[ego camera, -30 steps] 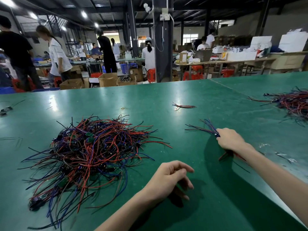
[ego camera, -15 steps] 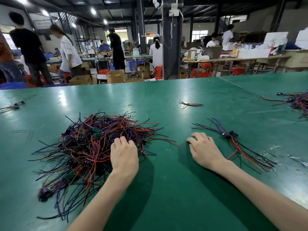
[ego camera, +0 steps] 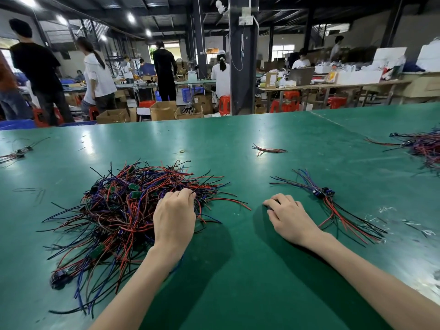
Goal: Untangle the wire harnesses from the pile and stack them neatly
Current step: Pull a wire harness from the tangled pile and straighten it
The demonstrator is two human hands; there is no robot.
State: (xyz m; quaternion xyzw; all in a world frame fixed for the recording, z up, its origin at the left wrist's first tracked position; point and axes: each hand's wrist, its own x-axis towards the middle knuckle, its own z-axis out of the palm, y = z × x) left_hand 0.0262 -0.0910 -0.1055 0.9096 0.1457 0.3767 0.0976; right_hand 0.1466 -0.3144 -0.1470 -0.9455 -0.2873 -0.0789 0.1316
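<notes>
A tangled pile of wire harnesses (ego camera: 114, 210), red, blue, purple and black with small green boards, lies on the green table (ego camera: 238, 277) at left. My left hand (ego camera: 175, 215) is on the pile's right side, its fingertips curled down into the wires and pinching them. To the right lies a small sorted bundle of harnesses (ego camera: 333, 206), with black connectors in the middle and wires fanned out both ways. My right hand (ego camera: 289, 216) rests on the table just left of that bundle, fingers loosely bent, holding nothing.
A second tangle of harnesses (ego camera: 423, 146) sits at the far right edge. A thin loose bundle (ego camera: 269, 150) lies mid-table, and another harness (ego camera: 16, 153) at the far left. Clear plastic scraps (ego camera: 385, 208) lie right of the sorted bundle. People work at benches beyond the table.
My right hand let go of the bundle and moved left onto the bare table. My left hand moved from the table onto the pile and curled its fingers into the wires.
</notes>
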